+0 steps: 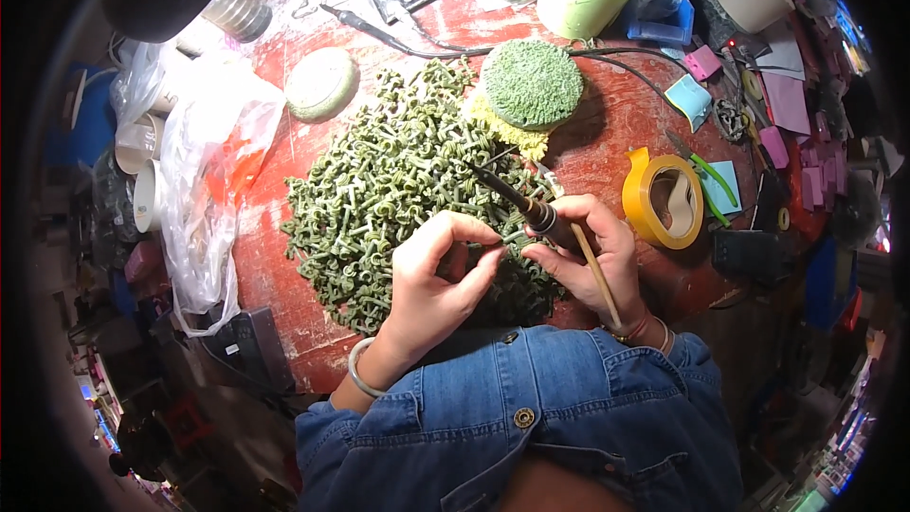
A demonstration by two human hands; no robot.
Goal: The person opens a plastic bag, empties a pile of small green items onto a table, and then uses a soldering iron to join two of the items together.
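Note:
My left hand point(441, 270) is closed in a pinch at the front of the pile, its thumb and forefinger at the end of a small green piece point(515, 237). My right hand point(602, 261) is wrapped round a dark pen-shaped tool point(517, 197) with a narrow tip that points away and to the left. A thin wooden stick point(595, 270) also lies in that hand, slanting back toward the wrist. The right fingertips come close to the green piece; whether they touch it is unclear. Beneath and beyond both hands spreads a large heap of small curled green pieces point(379, 190).
Behind the heap sit a round green textured block point(533, 83) on a yellow sponge point(512, 128) and a pale round disc point(322, 83). Yellow tape point(664, 199) and green-handled pliers point(709, 185) lie right. Plastic bags point(204, 180) cover the left; cables cross the back near a pale green bucket point(578, 0).

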